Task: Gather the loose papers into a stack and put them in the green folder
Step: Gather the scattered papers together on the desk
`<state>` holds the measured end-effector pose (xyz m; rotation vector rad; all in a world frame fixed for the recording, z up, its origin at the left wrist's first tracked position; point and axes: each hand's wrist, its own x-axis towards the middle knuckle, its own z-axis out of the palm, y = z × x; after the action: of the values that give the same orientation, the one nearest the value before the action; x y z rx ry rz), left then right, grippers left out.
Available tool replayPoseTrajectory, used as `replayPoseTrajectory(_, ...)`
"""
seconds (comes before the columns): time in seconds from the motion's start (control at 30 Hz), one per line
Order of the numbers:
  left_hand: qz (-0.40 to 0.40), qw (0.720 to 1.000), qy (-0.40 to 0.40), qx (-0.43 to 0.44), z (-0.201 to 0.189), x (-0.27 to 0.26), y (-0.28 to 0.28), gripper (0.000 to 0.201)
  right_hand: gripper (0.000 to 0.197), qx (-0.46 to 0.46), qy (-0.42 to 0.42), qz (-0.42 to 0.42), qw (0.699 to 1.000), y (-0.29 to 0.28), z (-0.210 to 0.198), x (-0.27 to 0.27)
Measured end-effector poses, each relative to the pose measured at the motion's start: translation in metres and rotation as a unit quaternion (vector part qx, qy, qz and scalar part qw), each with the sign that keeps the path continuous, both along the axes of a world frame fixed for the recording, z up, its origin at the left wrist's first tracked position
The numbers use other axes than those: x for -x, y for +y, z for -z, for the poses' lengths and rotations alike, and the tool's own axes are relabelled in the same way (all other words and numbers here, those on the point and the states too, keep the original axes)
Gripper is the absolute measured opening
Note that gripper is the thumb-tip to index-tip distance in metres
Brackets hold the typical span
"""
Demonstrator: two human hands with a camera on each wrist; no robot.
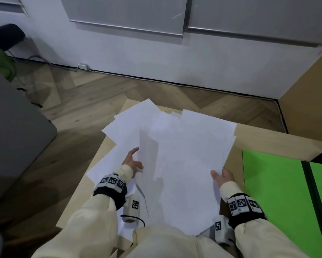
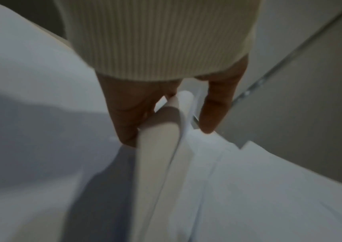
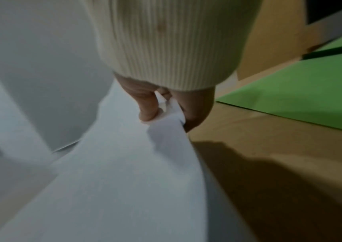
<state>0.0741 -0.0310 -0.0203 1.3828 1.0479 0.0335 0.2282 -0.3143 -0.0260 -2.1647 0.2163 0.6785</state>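
Head view: white papers (image 1: 184,155) fan over the wooden table (image 1: 268,142); the left hand (image 1: 132,161) grips their 9 o'clock edge, the right hand (image 1: 222,176) their 3 o'clock edge. The open green folder (image 1: 273,183) lies at 3 o'clock.

Left wrist view: the fingers (image 2: 124,114) curl round a sheaf of sheets.

Right wrist view: thumb and fingers (image 3: 148,106) pinch a paper edge.

Cream ribbed-knit sleeves (image 1: 93,216) on both arms. Black wristbands (image 1: 110,192) at 7 and 4 o'clock — each carrying white blocks printed with black square markers; a thin black cable trails below the left unit.
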Motion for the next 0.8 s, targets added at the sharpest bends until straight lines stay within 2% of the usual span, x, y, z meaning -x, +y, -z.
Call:
replayPoseTrajectory(0.03, -0.002, 1.0, -0.002, 0.015, 0.0, 0.003, 0.007, 0.059, 0.05, -0.007, 0.011, 0.015, 1.0, -0.004, -0.003, -0.002)
replayPoseTrajectory(0.1, -0.025, 0.999, -0.008, 0.029, -0.002, 0.008, 0.016, 0.035, 0.051, 0.007, 0.033, 0.027, 0.999, -0.012, -0.008, -0.006)
replayPoseTrajectory(0.17, -0.025, 0.999, 0.038, -0.028, 0.0, 0.013, 0.015, 0.021, 0.053, 0.073, 0.068, -0.021, 0.995, -0.02, -0.007, -0.008)
replayPoseTrajectory(0.27, 0.023, 0.984, 0.139, -0.107, 0.003, 0.015, 0.004, 0.035, 0.064, 0.128, 0.124, -0.104, 0.978, -0.021, -0.002, 0.0)
replayPoseTrajectory(0.37, 0.075, 0.971, 0.191, -0.124, 0.005, 0.012, -0.009, 0.042, 0.07, 0.131, 0.13, -0.117, 0.976, -0.014, 0.004, 0.011)
replayPoseTrajectory(0.47, 0.077, 0.973, 0.172, -0.136, 0.0, 0.005, -0.012, 0.038, 0.074, 0.144, 0.099, -0.093, 0.98, -0.007, 0.003, 0.013)
replayPoseTrajectory(0.57, 0.018, 0.982, 0.133, -0.136, -0.011, 0.003, -0.006, 0.035, 0.07, 0.088, 0.068, 0.0, 0.994, -0.01, 0.007, 0.005)
replayPoseTrajectory(0.67, 0.0, 0.982, 0.124, -0.14, -0.015, 0.008, 0.001, 0.035, 0.071, 0.04, 0.067, 0.059, 0.995, -0.016, 0.007, -0.003)
replayPoseTrajectory(0.73, -0.011, 0.979, 0.147, -0.14, -0.012, 0.011, -0.001, 0.034, 0.07, 0.049, 0.08, 0.047, 0.994, -0.017, 0.007, -0.004)
replayPoseTrajectory(0.8, 0.013, 0.971, 0.195, -0.139, -0.008, 0.014, -0.007, 0.039, 0.072, 0.118, 0.119, -0.023, 0.986, -0.014, 0.005, 0.002)
